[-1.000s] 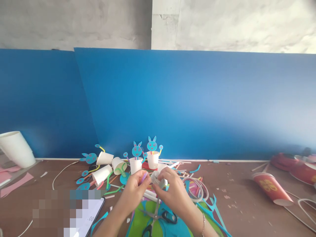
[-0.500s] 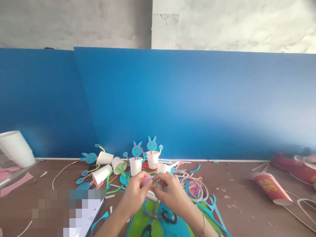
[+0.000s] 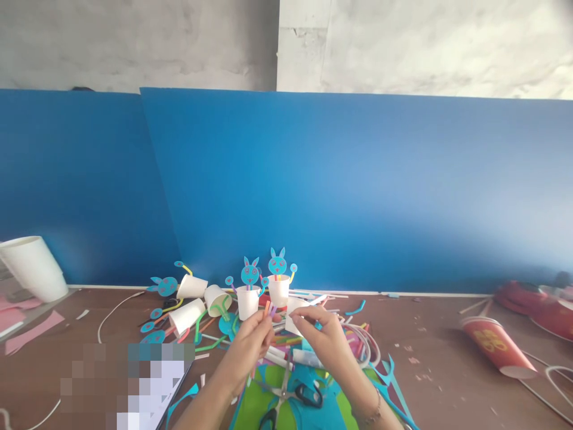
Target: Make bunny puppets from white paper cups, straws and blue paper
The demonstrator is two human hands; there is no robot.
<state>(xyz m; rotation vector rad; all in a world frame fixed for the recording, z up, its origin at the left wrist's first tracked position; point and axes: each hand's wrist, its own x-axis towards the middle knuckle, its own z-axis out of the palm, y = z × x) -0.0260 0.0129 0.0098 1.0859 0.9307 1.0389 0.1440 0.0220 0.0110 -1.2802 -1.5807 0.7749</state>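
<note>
Smooth plastic on the held straws, matt paper on the white cups! Metal scissor blades, rough wall behind.

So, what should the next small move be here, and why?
Probably bring the right hand over to steady the orange straw and purple straw: the left hand holds them side by side with their ends exposed, and the right hand is close by. Whether it pinches anything is unclear.

A yellow sign, by its shape the double-happiness character, stood on the red cup, tilted.
</note>
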